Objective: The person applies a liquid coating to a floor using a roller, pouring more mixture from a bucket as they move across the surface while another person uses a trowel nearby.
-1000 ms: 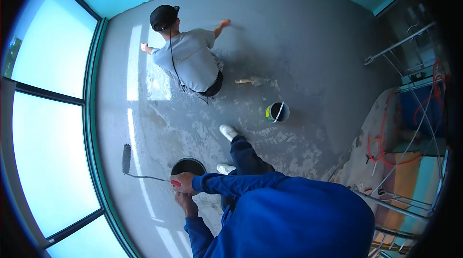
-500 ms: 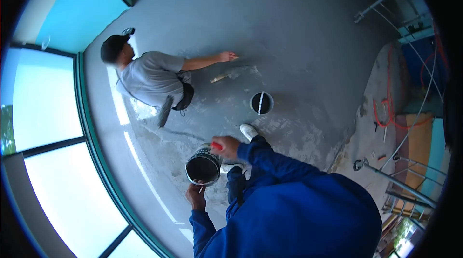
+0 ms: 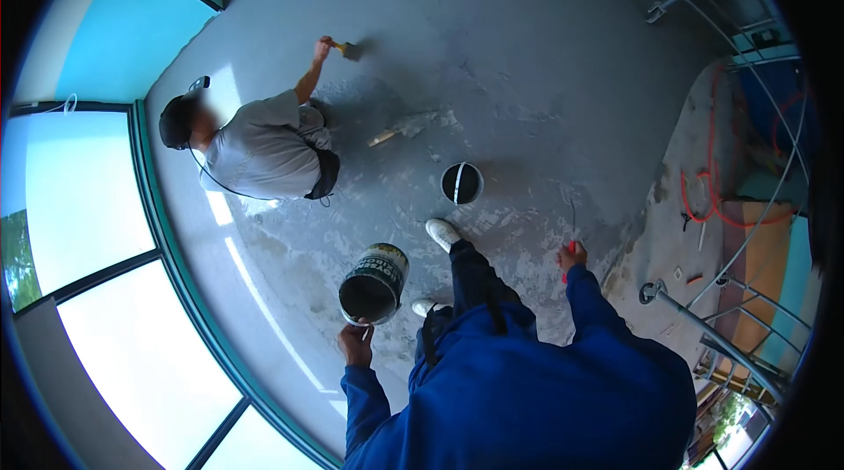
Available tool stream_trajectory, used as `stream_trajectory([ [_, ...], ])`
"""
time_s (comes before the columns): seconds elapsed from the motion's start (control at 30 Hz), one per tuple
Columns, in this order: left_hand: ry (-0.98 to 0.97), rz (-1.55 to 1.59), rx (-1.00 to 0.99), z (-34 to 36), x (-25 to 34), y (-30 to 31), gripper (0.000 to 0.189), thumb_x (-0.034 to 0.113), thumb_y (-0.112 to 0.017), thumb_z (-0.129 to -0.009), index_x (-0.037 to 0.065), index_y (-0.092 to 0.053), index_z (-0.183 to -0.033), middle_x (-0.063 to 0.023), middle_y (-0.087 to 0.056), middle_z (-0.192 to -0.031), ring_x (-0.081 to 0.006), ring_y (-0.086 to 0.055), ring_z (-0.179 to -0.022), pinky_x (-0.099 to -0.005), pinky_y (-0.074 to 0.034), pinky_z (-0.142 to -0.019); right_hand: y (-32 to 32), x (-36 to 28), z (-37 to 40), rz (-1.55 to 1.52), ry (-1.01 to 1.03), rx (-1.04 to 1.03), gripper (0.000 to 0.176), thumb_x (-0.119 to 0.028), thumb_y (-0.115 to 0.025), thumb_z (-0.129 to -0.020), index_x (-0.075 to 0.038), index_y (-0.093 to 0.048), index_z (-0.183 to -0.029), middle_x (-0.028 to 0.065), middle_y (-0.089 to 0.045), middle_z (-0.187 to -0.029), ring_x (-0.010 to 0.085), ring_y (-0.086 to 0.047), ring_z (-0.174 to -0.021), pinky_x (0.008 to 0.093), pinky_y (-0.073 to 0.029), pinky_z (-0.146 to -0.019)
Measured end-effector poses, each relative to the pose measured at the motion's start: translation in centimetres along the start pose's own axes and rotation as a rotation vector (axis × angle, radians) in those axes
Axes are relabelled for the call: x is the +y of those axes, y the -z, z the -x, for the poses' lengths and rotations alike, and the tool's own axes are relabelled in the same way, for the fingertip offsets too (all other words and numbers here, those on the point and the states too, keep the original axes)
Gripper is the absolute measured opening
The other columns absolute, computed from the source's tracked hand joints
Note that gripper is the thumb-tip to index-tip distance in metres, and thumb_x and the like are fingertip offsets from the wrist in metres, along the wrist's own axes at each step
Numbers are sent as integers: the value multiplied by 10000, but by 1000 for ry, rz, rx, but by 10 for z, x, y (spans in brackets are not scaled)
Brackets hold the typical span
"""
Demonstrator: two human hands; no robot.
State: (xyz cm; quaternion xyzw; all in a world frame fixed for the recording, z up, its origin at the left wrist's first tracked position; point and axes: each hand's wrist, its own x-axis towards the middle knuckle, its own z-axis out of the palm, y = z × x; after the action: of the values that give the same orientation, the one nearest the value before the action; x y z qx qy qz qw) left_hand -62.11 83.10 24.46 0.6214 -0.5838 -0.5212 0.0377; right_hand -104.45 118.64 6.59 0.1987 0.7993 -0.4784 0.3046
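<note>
Left hand (image 3: 356,344): grip clenched on bail; paint bucket (image 3: 374,284) at 7 o'clock, apparently hung clear of coated floor (image 3: 527,74). Right hand (image 3: 571,257): grip closed round red-handled tool (image 3: 572,217), 4 o'clock, away from clothing. Co-worker (image 3: 264,153) crouches, 10 o'clock.

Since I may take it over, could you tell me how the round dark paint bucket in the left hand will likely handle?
The round dark paint bucket hangs tilted from the left hand, so it will probably swing when moved. It has no lid and its inside looks dark, so any contents may slosh out. Its fill level is hidden.
</note>
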Motion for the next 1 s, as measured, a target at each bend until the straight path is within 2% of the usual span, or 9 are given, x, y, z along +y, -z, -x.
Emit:
stream_trajectory([
  [0.07, 37, 140, 26, -3, -54, 6, 214, -112, -532, -763, -43, -587, -958, -129, -611, -912, -219, -595, -893, -386, -527, -802, 18, 10, 11, 67, -145, 57, 145, -85, -590, -843, -61, -449, -818, 77, -556, -630, 149, -527, -463, 288, -415, -381],
  [0.3, -249, -570, -4, 34, -61, 4, 119, 47, -681, -770, -59, -633, -795, -92, -652, -718, -173, -617, -665, -292, -497, -620, 22, 9, 6, 28, -253, 19, 137, -95, -595, -847, -67, -462, -844, 101, -571, -630, 177, -520, -423, 315, -392, -344],
  [0.4, 66, 53, 99, 55, -110, -3, 101, 2, -651, -750, -50, -627, -833, -95, -642, -763, -180, -608, -699, -295, -491, -602, -1, -21, 0, -19, -171, -107, 154, -107, -607, -838, -71, -457, -846, 92, -569, -657, 171, -544, -475, 308, -424, -378],
  [0.47, -53, -74, 90, 65, -166, 7, 144, 3, -595, -761, -41, -611, -897, -97, -631, -811, -189, -602, -762, -297, -489, -611, -22, -31, -10, -74, -104, -223, 177, -119, -623, -829, -70, -453, -838, 91, -571, -704, 153, -569, -549, 296, -462, -436],
  [0.57, -106, -46, 99, 88, -207, 8, 211, 38, -518, -778, -21, -589, -968, -96, -623, -869, -192, -587, -847, -294, -482, -650, -59, -40, -20, 255, 253, -296, 239, -209, -664, -767, -57, -485, -816, 116, -566, -746, 266, -576, -638, 394, -481, -558],
  [0.67, 160, 271, 226, 117, -231, -6, 267, 117, -481, -793, 5, -575, -1016, -95, -623, -893, -199, -580, -884, -301, -468, -694, -96, -80, 6, 460, 554, -374, 327, -306, -680, -722, -38, -519, -816, 178, -566, -747, 359, -567, -706, 423, -456, -649],
  [0.77, 331, 803, 451, 150, -242, -33, 89, -63, -575, -705, -86, -603, -786, -149, -651, -824, -210, -629, -789, -306, -504, -685, -126, -118, 57, 511, 814, -499, 320, -304, -685, -714, -46, -527, -819, 178, -565, -736, 379, -559, -709, 427, -439, -633],
  [0.93, 572, 1236, 568, 223, -231, -71, 255, -104, -522, -741, -92, -540, -995, -166, -615, -983, -229, -602, -948, -347, -520, -744, -175, -110, 128, 575, 995, -757, 309, -285, -682, -726, -40, -531, -838, 191, -576, -756, 384, -576, -749, 440, -442, -635],
  [1.0, 476, 1045, 585, 246, -252, -93, 261, 127, -453, -795, -7, -576, -981, -120, -632, -935, -212, -596, -894, -339, -468, -758, -191, -97, 163, 555, 1093, -883, 323, -296, -672, -730, -32, -555, -874, 191, -589, -779, 375, -582, -745, 425, -449, -644],
])
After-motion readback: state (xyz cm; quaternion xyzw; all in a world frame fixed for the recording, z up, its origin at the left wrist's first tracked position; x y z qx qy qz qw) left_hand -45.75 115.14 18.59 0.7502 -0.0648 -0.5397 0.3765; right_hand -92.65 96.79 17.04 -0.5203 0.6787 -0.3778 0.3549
